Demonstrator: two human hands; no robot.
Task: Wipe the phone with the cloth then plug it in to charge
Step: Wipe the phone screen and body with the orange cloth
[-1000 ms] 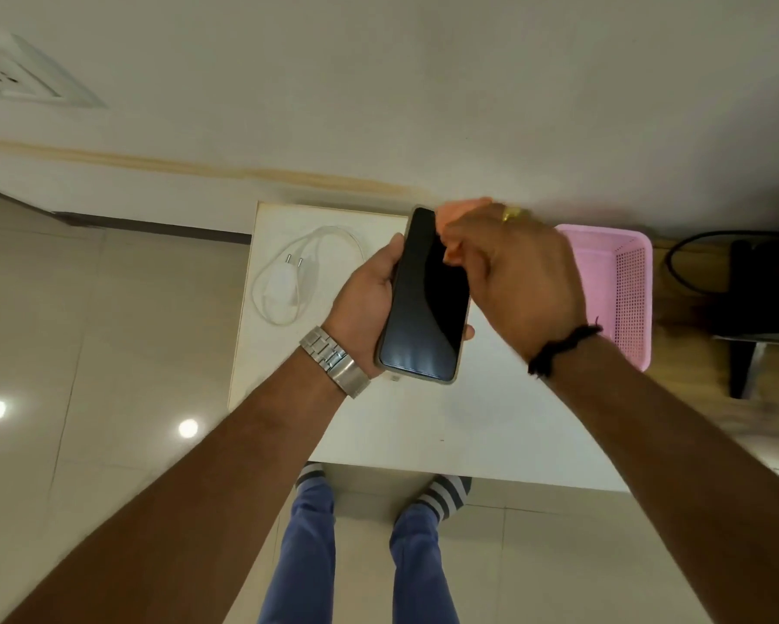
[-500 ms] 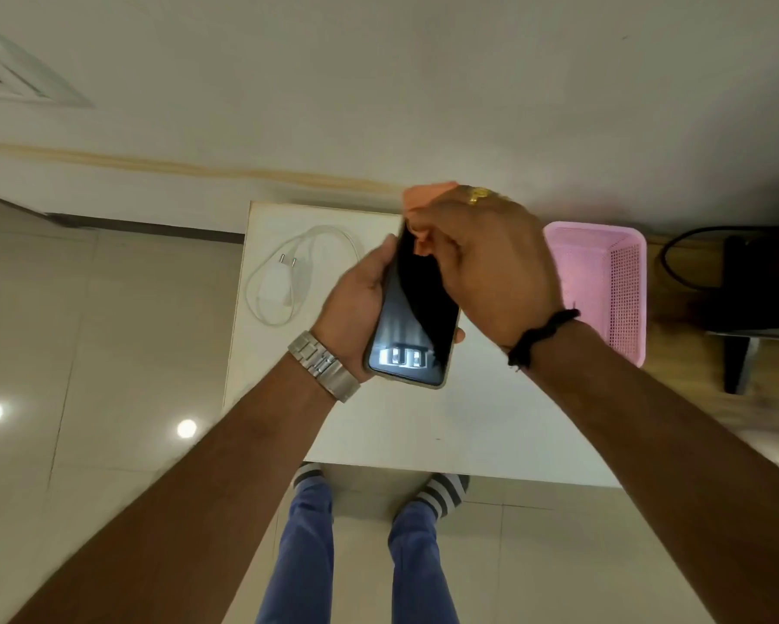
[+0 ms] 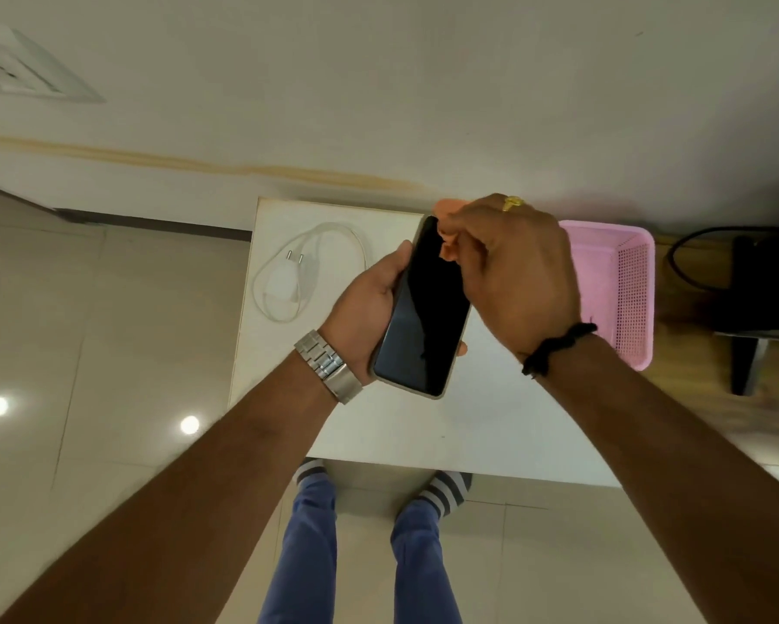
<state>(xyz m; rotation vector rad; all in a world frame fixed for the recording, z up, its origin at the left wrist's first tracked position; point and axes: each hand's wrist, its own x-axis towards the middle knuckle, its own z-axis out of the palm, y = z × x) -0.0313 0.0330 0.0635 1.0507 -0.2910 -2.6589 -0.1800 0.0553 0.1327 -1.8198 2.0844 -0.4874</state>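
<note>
Likely home room: tiled floor (image 3: 108, 308), wall socket (image 3: 14, 69), small white table (image 3: 491, 425).

Phone (image 3: 423, 308) screen reflection gone, dark.

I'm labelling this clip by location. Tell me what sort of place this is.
Probably an ordinary indoor room, a home or small office. A small white table stands against a plain wall on a glossy tiled floor, a wall socket is mounted nearby, and a white charger and pink basket sit on the table.
</note>
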